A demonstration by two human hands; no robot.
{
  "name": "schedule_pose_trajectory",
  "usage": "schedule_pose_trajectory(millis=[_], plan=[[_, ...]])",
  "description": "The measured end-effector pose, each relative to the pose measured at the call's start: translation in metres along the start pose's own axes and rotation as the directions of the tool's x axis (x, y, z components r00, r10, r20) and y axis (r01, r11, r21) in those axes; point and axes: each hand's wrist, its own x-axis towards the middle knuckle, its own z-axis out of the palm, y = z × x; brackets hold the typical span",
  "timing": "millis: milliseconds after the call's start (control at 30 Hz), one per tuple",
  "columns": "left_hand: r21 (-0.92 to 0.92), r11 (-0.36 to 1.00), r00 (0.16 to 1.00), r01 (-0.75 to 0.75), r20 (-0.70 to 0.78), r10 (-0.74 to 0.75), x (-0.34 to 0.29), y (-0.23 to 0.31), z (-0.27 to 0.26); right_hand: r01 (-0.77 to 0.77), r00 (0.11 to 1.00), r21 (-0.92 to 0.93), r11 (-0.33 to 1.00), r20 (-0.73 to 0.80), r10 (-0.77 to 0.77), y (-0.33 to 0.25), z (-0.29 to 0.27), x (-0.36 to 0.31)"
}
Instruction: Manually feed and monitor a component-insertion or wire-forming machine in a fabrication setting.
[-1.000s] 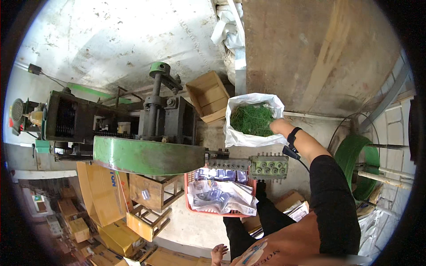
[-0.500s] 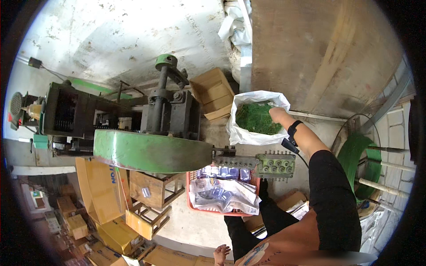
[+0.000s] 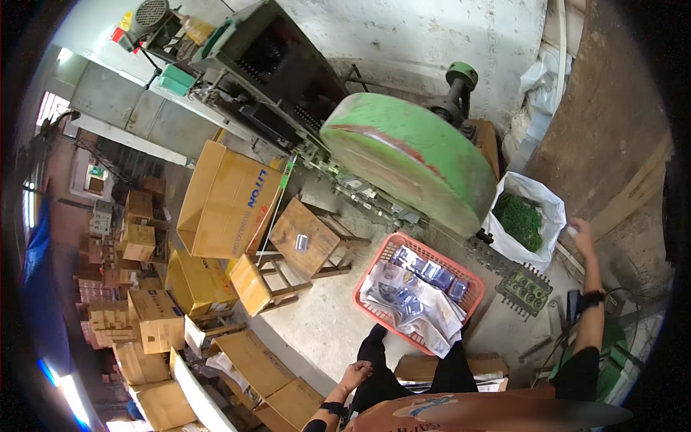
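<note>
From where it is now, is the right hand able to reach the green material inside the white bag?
Probably yes. The right hand is raised just beside the white bag, whose mouth is open, and the green material lies uncovered. Nothing stands between them. The hand seems to hold something small and pale already.

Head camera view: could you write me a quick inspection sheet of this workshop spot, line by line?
Surface: bare concrete floor, dusty.
Job's things: white sack of green pieces beside the green machine wheel; red basket holding small packets on paper.
Clutter: cardboard boxes stacked at left; two wooden stools.
Hands: right hand raised near the sack, whether it holds anything cannot be told; left hand resting on the knee, holding nothing.
Cables: a dark cord on the floor at right.
Surroundings: whitewashed wall, dark machine body behind the wheel.
</note>
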Motion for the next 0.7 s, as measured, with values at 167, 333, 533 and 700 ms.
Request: schedule_pose_trajectory(millis=[167, 333, 533, 700], plan=[[0.173, 0.984, 0.993, 0.031, 0.109, -0.051, 0.051, -0.006, -0.057, -0.186, 0.915, 0.14, 0.972, -0.337, 0.224, -0.006, -0.065, -0.127], [0.261, 0.963, 0.982, -0.059, 0.191, 0.008, 0.116, -0.006, -0.173, -0.306, 0.834, 0.259, 0.916, -0.392, 0.389, -0.144, -0.033, -0.283], [0.08, 0.986, 0.986, -0.146, -0.075, 0.152, 0.109, 0.022, -0.334, -0.298, 0.955, 0.296, 0.908, 0.094, 0.282, -0.216, 0.186, -0.365], [-0.098, 0.993, 0.943, 0.059, -0.321, -0.087, 0.078, -0.008, -0.436, 0.152, 0.704, 0.204, 0.967, 0.664, -0.251, -0.474, 0.279, -0.314]])
